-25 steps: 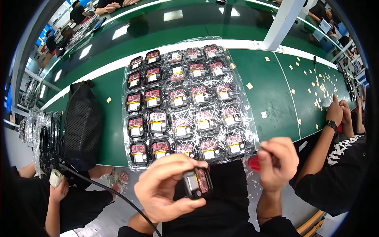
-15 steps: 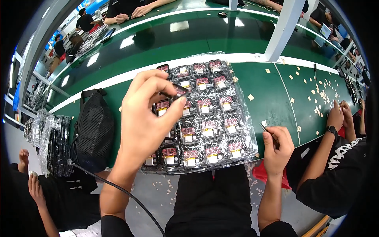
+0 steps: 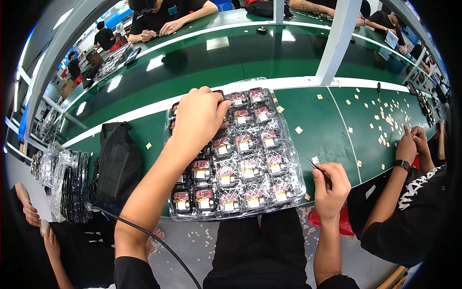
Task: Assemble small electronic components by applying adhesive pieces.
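Observation:
A clear plastic tray (image 3: pixel 293 168) lies before me with several small black electronic devices (image 3: pixel 204 198), their red circuit boards and white-and-yellow parts facing up. Over the tray's far left part reaches my left hand (image 3: pixel 198 113). Its fingers are bent down and closed at the far row, around a small black device (image 3: pixel 219 92) of which only a dark edge shows; the palm side is hidden. To the right of the tray, my right hand (image 3: pixel 331 185) holds thin dark tweezers (image 3: pixel 315 165), the tips pointing up and left near a small beige square.
Left of the tray stands a black mesh bag (image 3: pixel 118 159), beside stacked plastic trays (image 3: pixel 72 185). A black cable (image 3: pixel 159 238) crosses below my left forearm. Beige squares (image 3: pixel 385 115) are scattered at right, near a co-worker's hands (image 3: pixel 411 142). A white post (image 3: pixel 337 43) rises beyond the table edge.
My left hand has moved away from me, from above the tray down to its far row, with the small black device. My right hand still grips the tweezers. The whole view has shifted slightly.

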